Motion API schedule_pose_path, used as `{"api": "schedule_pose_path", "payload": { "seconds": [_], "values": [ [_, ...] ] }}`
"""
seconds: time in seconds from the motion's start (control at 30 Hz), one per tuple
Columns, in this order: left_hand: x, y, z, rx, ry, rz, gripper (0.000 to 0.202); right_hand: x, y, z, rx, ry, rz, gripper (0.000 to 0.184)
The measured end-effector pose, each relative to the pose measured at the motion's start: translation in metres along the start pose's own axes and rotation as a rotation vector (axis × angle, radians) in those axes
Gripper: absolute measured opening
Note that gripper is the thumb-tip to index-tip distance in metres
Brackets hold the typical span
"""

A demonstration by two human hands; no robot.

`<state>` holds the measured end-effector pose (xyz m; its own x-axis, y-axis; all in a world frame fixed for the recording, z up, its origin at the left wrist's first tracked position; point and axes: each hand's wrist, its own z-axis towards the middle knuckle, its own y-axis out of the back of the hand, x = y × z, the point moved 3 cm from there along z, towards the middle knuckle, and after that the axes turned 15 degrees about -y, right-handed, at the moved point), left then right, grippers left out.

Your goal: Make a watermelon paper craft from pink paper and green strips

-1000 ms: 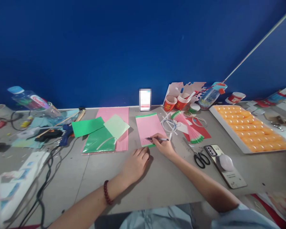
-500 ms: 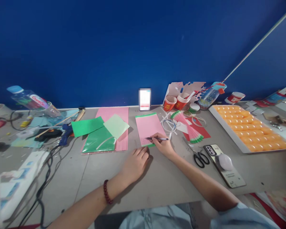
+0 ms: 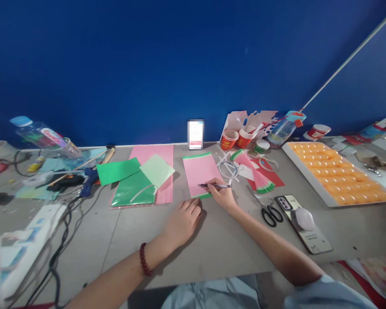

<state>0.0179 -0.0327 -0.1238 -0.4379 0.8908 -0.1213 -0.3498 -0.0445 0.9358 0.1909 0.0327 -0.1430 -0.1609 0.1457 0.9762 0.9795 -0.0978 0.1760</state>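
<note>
A pink sheet of paper (image 3: 202, 169) with green strips along its top and bottom edges lies on the table, small dark dots scattered over its lower part. Held in my right hand (image 3: 223, 195) is a pen (image 3: 219, 186), its tip at the dotted area. My left hand (image 3: 185, 219) rests palm down, fingers lying flat, its fingertips by the sheet's lower edge. To the right sits a folded pink and green paper fan (image 3: 254, 171) with dark seed marks, on red paper (image 3: 275, 174).
Green sheets (image 3: 119, 171) and a pale green square (image 3: 157, 170) lie to the left on pink paper (image 3: 165, 150). Scissors (image 3: 270, 212), a phone (image 3: 317, 240) and an orange-filled tray (image 3: 337, 171) are at right. Paper cups (image 3: 229, 140) stand behind; a power strip (image 3: 22, 253) lies at left.
My right hand and the pen have shifted slightly to the right over the sheet. My left hand stays where it was.
</note>
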Motion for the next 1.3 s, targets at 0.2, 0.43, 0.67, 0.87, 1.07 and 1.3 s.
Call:
{"api": "schedule_pose_path", "payload": {
  "seconds": [0.2, 0.43, 0.67, 0.87, 1.07, 1.3],
  "values": [
    [0.000, 0.000, 0.000, 0.005, 0.008, -0.006, 0.021, 0.002, 0.005, 0.002, 0.000, -0.024, -0.003, 0.016],
    [-0.001, 0.003, 0.001, -0.011, 0.010, -0.009, 0.023, 0.007, 0.003, -0.001, -0.016, -0.023, -0.014, 0.015],
    [-0.001, 0.005, 0.001, -0.028, 0.006, -0.017, 0.023, 0.003, 0.003, 0.001, -0.003, -0.026, -0.012, 0.015],
    [-0.001, 0.004, 0.001, -0.025, 0.006, -0.009, 0.021, 0.006, 0.004, -0.001, -0.006, -0.038, -0.013, 0.015],
    [0.000, 0.002, 0.000, -0.017, 0.006, -0.009, 0.023, 0.004, 0.012, 0.002, -0.048, -0.029, -0.011, 0.014],
    [-0.001, 0.004, 0.001, 0.003, 0.003, -0.001, 0.020, 0.004, 0.013, 0.004, -0.045, -0.047, 0.017, 0.013]
  ]
}}
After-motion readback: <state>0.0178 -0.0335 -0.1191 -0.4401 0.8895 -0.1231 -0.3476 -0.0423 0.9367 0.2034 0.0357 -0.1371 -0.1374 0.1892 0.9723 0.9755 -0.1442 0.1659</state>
